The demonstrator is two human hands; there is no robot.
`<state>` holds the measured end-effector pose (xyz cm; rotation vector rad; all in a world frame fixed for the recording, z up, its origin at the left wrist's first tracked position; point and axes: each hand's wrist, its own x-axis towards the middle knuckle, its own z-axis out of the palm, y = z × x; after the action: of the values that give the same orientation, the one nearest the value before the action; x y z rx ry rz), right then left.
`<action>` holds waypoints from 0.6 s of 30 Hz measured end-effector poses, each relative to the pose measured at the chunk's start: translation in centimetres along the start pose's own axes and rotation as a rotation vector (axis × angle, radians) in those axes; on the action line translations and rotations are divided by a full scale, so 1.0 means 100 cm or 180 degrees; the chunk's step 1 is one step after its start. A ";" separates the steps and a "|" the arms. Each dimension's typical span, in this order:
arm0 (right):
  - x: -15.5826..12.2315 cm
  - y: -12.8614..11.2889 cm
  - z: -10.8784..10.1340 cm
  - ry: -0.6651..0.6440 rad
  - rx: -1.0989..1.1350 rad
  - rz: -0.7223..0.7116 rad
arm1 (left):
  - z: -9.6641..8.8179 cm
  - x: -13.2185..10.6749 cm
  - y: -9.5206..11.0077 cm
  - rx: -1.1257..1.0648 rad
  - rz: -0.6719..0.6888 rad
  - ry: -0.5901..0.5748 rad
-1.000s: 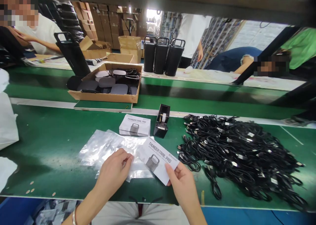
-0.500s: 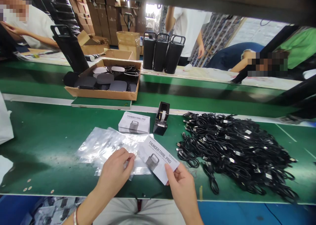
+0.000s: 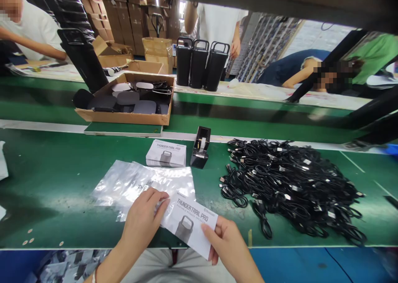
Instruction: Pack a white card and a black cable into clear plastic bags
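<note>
My right hand (image 3: 228, 243) grips a white printed booklet (image 3: 199, 229) by its right end, thumb on top. The booklet lies tilted over the table's front edge, its left end close to my left fingers. With thumb and fingers pinched together, my left hand (image 3: 147, 214) holds the edge of a clear plastic bag (image 3: 183, 181) on top of several others. Whether the booklet's left end is inside the bag's mouth I cannot tell. Behind the bags is a stack of the same booklets (image 3: 166, 155), beside a black tape dispenser (image 3: 200, 148).
A heap of black cables (image 3: 292, 192) covers the right side of the green table (image 3: 56, 183). On the raised ledge stand a cardboard box (image 3: 124, 118) of dark flat parts and three black speakers (image 3: 199, 63). Filled bags (image 3: 73, 264) lie below at left. Other people work beyond.
My right hand has brought the booklet down and left, nearer my body and left fingers. My left hand stays nearly in place, still pinching. The view has shifted slightly.
</note>
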<state>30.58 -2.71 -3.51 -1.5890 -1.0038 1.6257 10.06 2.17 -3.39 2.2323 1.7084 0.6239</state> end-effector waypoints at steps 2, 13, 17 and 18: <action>0.002 0.000 0.001 0.0018 0.0024 -0.0031 | 0.001 -0.001 0.001 -0.0015 0.0008 0.0005; 0.003 -0.028 -0.003 -0.0659 0.0511 -0.0183 | 0.001 -0.002 -0.005 -0.0023 0.0228 -0.0078; 0.007 -0.041 0.001 -0.0881 0.1032 -0.0169 | -0.001 0.003 -0.011 -0.0244 0.0134 -0.0222; 0.013 -0.042 0.005 -0.0812 0.1093 -0.0143 | -0.001 0.005 -0.012 -0.0332 0.0137 -0.0297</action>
<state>29.77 0.44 -0.58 -1.1458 -0.8217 1.8854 9.14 2.94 -3.73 2.1952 1.5510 0.5943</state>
